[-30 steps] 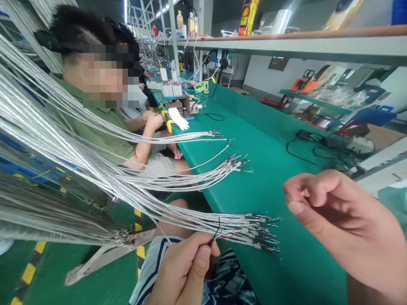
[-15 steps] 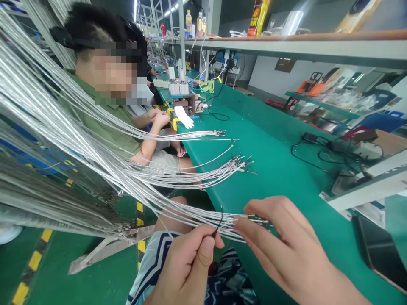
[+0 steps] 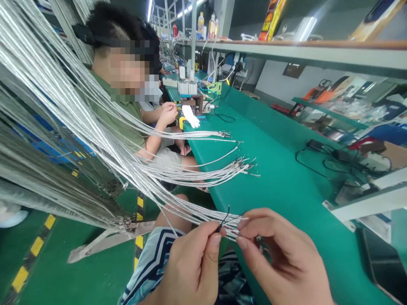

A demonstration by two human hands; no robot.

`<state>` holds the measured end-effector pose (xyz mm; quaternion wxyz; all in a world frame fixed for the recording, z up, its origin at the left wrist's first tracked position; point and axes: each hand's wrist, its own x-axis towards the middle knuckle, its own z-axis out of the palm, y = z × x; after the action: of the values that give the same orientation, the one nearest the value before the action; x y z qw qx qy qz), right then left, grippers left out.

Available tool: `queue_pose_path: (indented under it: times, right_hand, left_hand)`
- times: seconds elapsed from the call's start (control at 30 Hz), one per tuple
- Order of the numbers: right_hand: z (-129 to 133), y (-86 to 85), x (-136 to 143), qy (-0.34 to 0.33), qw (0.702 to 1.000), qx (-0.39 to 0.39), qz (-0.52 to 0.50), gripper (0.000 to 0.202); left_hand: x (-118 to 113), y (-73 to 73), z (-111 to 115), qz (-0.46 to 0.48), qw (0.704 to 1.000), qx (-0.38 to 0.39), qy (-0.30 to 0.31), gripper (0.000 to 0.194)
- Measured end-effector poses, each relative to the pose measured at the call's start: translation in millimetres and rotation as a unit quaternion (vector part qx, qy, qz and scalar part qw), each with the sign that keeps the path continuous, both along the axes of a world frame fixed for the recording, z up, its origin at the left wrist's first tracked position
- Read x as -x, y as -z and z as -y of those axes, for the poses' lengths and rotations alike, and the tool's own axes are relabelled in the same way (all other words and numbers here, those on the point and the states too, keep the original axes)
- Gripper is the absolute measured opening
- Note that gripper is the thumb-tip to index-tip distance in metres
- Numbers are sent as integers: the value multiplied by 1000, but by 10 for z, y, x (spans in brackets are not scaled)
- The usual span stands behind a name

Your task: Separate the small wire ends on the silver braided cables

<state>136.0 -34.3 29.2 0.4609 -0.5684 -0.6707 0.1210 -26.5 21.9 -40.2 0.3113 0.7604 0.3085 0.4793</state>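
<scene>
My left hand [image 3: 199, 258] is closed, with thumb and forefinger pinching the stripped end of a cable. A thin black wire [image 3: 226, 216] sticks up out of that pinch. Just right of it, my right hand [image 3: 282, 250] has its thumb and fingertips drawn together; whatever lies between them is too small to make out. Behind both hands runs a bundle of silvery-white braided cables [image 3: 193, 210], its tips partly hidden by my fingers. Two more bundles rest across the table edge farther off, the nearer one [image 3: 219, 174] showing dark bared wire ends.
The green table [image 3: 280, 182] runs away from me. A dark phone [image 3: 383, 258] lies at the right, near a white metal bracket [image 3: 372, 207]. A seated co-worker [image 3: 117, 97] is at the left. Farther back are a white glove [image 3: 190, 116] and a small machine [image 3: 192, 99].
My right hand has come down and its fingers have closed in beside the left pinch. My left hand keeps hold of the cable end. The view has shifted slightly.
</scene>
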Motion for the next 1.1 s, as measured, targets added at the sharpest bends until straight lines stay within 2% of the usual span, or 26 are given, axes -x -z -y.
queue_pose_path:
  times: [0.1, 0.2, 0.33, 0.5, 0.6, 0.67, 0.83, 0.97, 1.1]
  right_hand:
    - [-13, 80, 48, 19, 998, -15, -50, 20]
    - [-3, 122, 77, 33, 995, -14, -94, 21]
    - [-2, 132, 81, 14, 991, 9, -129, 22]
    - [-1, 188, 27, 5, 992, 16, -126, 22]
    - [20, 216, -6, 6, 994, 9, -106, 22]
    - [40, 201, -29, 5, 995, 24, -93, 23]
    - [71, 51, -71, 1, 988, 135, -80, 23]
    - [84, -42, -108, -1, 990, 118, -71, 29]
    - [124, -43, -214, -18, 992, 127, -20, 30]
  left_hand:
    - [-28, 47, 28, -15, 1000, -26, -2, 27]
    - [-49, 68, 55, -43, 999, -19, 27, 25]
    - [-65, 37, 51, -44, 998, -15, 38, 24]
    - [-66, -40, 33, -28, 999, -19, 35, 24]
    - [-62, -28, 67, -34, 999, -23, 22, 25]
    - [-59, 0, 88, -42, 999, -32, 13, 27]
    - [-28, -3, 73, -46, 998, -50, -3, 25]
    - [9, -67, 61, -50, 997, -50, -6, 24]
    - [55, -23, 99, -69, 996, -47, -25, 23]
